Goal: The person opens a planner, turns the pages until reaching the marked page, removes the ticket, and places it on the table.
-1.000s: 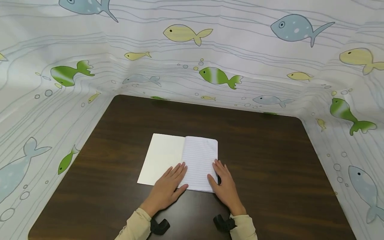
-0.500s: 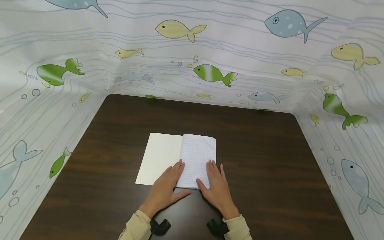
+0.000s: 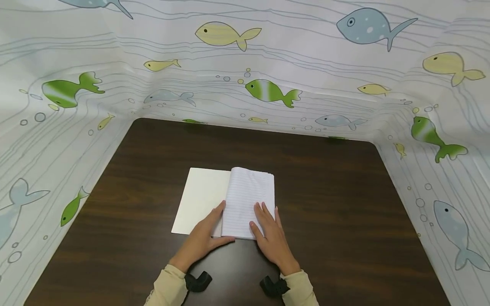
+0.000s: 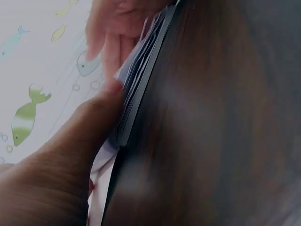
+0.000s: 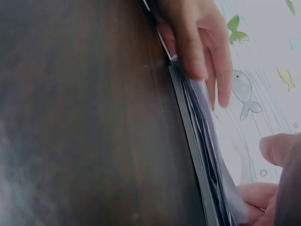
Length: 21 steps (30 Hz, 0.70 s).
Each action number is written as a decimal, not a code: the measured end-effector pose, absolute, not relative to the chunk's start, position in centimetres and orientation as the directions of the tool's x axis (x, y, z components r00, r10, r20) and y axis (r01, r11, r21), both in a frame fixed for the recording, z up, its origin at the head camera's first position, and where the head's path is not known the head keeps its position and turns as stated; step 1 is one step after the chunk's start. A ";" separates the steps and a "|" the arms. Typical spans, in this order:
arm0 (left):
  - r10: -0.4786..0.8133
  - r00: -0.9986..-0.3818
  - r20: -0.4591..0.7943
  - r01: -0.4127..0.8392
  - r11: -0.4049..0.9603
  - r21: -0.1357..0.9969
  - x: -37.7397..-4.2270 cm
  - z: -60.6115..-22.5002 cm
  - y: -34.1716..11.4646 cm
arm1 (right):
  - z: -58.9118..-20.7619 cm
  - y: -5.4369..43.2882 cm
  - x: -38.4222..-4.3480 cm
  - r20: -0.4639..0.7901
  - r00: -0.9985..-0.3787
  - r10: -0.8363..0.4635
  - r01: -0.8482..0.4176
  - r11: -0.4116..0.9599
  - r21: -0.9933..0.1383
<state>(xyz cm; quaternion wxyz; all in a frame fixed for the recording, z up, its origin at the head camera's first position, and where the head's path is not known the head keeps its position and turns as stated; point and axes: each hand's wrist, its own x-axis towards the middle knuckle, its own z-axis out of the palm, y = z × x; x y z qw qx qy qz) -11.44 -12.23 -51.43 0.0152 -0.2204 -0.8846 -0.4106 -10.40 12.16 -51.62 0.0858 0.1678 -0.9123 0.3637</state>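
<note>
A notebook lies open on the dark wooden table, with a plain cream cover side (image 3: 199, 191) on the left and a ruled white page (image 3: 249, 191) on the right. My left hand (image 3: 200, 240) rests along the fold, fingers extended, its thumb by the near edge. In the left wrist view that thumb (image 4: 101, 110) touches the edges of the page stack (image 4: 141, 70). My right hand (image 3: 273, 242) rests spread on the lower right of the ruled page. In the right wrist view the stack's slightly fanned edges (image 5: 204, 136) show above a dark cover.
The dark tabletop (image 3: 337, 212) extends around the notebook. A white fish-print sheet (image 3: 321, 63) rises behind the table and along both sides. Black straps with curved mounts (image 3: 199, 281) sit at both wrists, below cream sleeves (image 3: 168, 287).
My right hand has moved left from the page's right edge onto the page. The left hand has drawn back to the fold, and the ruled page's inner edge has shifted slightly left.
</note>
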 end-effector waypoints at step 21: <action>0.257 -0.836 0.484 0.531 0.604 0.595 -10.8 -51.6 -11.0 | -51.5 13.2 -10.2 0.123 -0.987 -0.107 -0.155 0.378 -0.913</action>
